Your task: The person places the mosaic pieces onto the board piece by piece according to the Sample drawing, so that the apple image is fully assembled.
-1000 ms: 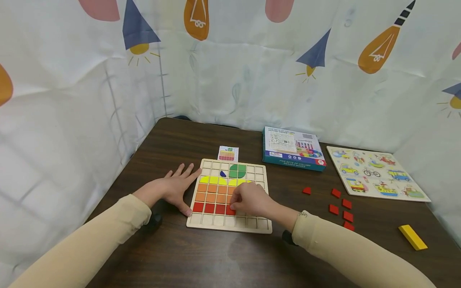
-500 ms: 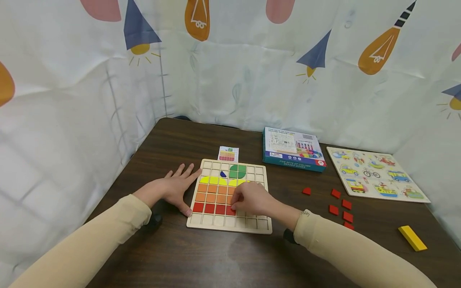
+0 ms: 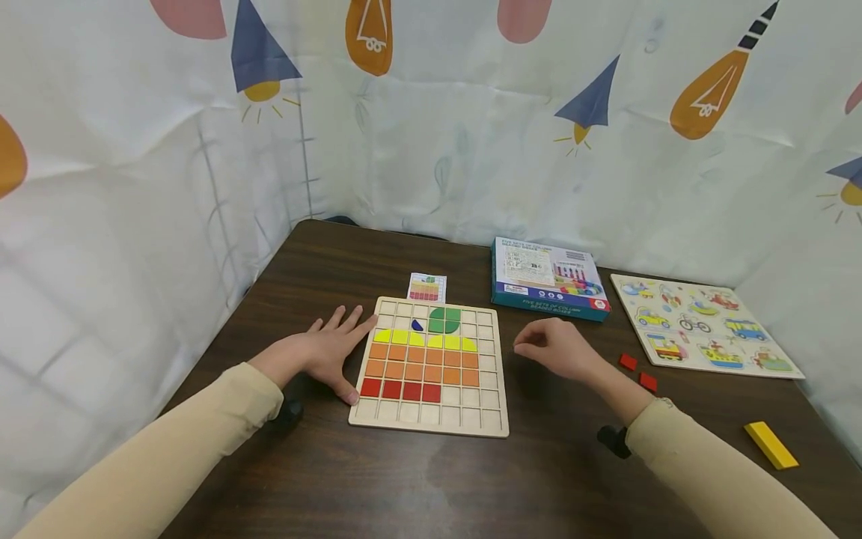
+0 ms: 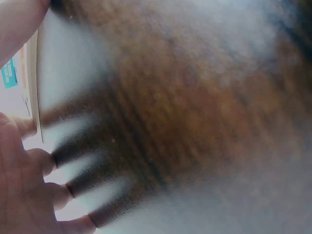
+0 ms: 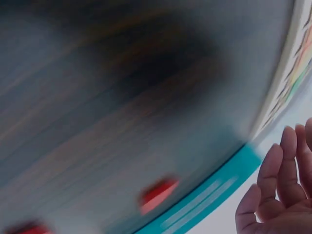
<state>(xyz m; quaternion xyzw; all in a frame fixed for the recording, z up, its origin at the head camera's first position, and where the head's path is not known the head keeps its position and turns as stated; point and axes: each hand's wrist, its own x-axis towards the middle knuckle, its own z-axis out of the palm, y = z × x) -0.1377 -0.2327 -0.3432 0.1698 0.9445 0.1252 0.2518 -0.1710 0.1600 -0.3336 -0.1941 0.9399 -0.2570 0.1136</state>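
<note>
My left hand (image 3: 328, 352) lies spread at the left edge of a wooden grid board (image 3: 497, 423), thumb and fingertips right at its rim. Rows of yellow, orange tiles (image 3: 414, 371) and red tiles (image 3: 412, 391) fill part of the grid. Above them sit a green leaf shape (image 3: 444, 321) and a small dark blue piece (image 3: 417, 326). Right of the board, my right hand (image 3: 559, 346) is over the table with loosely bent fingers, nothing visible between them. In the right wrist view its fingers (image 5: 287, 170) are relaxed, near a blurred red tile (image 5: 158, 195).
A small pattern card (image 3: 427, 287) lies behind the board. Farther right are a teal-edged box (image 3: 548, 278) and a vehicle picture puzzle (image 3: 707, 326). Loose red tiles (image 3: 628, 362) show beside my right forearm, which hides others. A yellow block (image 3: 771, 445) lies at the far right.
My right hand has left the red row and moved right, off the board, uncovering yellow and orange tiles. The fourth red tile stays in its square. The left hand has not moved.
</note>
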